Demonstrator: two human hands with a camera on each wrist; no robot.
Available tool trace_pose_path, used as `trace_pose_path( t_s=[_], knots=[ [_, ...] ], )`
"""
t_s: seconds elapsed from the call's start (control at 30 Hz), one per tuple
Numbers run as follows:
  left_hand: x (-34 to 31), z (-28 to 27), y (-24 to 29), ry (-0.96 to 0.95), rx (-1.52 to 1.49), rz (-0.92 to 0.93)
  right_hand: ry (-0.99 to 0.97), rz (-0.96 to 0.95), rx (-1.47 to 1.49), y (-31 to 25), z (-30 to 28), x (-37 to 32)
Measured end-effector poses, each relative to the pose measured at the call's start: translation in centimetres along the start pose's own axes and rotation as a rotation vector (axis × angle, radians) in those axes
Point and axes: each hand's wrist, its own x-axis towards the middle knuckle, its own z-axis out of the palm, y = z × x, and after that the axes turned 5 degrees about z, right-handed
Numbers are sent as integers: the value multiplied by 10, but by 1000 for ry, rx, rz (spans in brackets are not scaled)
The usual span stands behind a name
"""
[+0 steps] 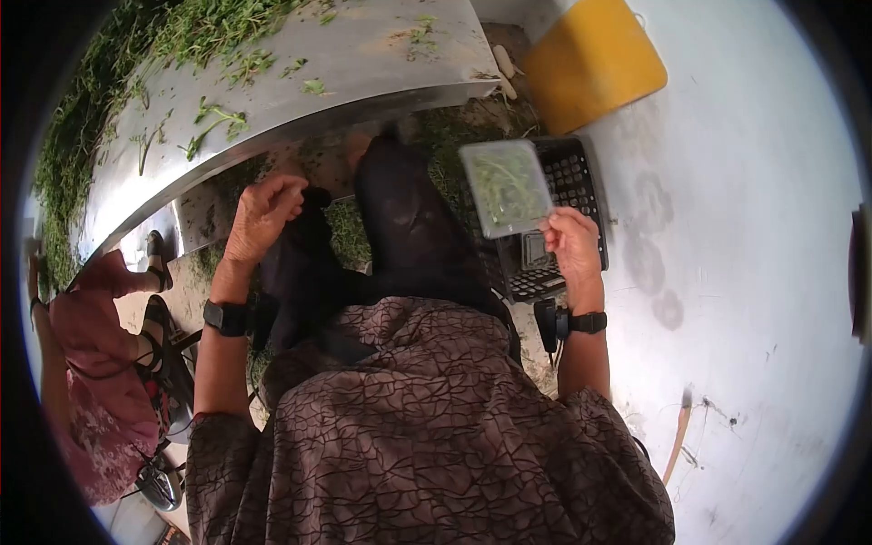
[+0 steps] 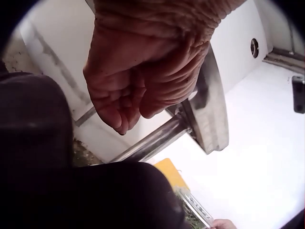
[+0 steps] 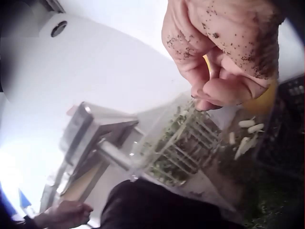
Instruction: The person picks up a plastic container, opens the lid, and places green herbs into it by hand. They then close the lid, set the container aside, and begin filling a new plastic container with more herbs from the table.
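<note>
The metal table [image 1: 300, 82] fills the upper left of the head view, with herb scraps [image 1: 213, 118] scattered on its top. Just below its near edge, left of centre, the left hand [image 1: 263, 218] is above the person's knee [image 1: 300, 263]. Right of centre, the right hand [image 1: 574, 245] holds the tray [image 1: 505, 186] by its lower corner, in front of the crate [image 1: 577, 182]. The slab [image 1: 595, 59] lies at upper right, beyond the crate. A second person [image 1: 86, 363] is at lower left.
</note>
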Motion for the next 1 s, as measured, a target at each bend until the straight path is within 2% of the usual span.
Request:
trace_pose_path(
  t_s=[0.07, 0.1, 0.17, 0.3, 0.37, 0.5, 0.53, 0.6, 0.67, 0.7, 0.77, 0.8, 0.83, 0.87, 0.9, 1.0],
  knots=[
    [-5, 3, -16, 39, 69, -53, 244, 58, 17, 21, -30, 8],
    [-8, 4, -18, 36, 72, -53, 245, 59, 20, 37, -47, 14],
    [-10, 7, -20, 46, 179, 16, 417, 224, -42, 74, -80, 24],
    [-8, 11, -26, 75, 316, 64, 396, 235, -183, 133, -113, 20],
    [-8, 15, -33, 137, 451, 232, 554, 321, -137, 151, -114, 19],
    [-9, 18, -26, 153, 424, 196, 599, 421, -139, 184, -129, 39],
    [-9, 20, -23, 150, 410, 185, 588, 413, -139, 190, -137, 46],
    [-10, 24, -19, 182, 404, 171, 481, 289, -378, 194, -150, 58],
    [-10, 28, -24, 210, 380, 281, 179, -61, -1861, 184, -155, 68],
    [-11, 29, -24, 210, 403, 288, 147, -3, -2080, 190, -163, 78],
    [-11, 31, -22, 224, 431, 310, 83, 89, -2116, 180, -161, 80],
    [-12, 32, -22, 232, 430, 322, 107, 56, -2161, 201, -179, 93],
    [-13, 32, -20, 240, 413, 305, 31, 100, -2191, 181, -161, 84],
    [-14, 33, -20, 242, 389, 289, -53, 329, -2052, 167, -147, 88],
    [-14, 34, -25, 252, 403, 310, -48, 280, -2067, 162, -133, 91],
    [-17, 34, -18, 266, 372, 320, -249, 113, -2255, 172, -116, 87]
  ],
)
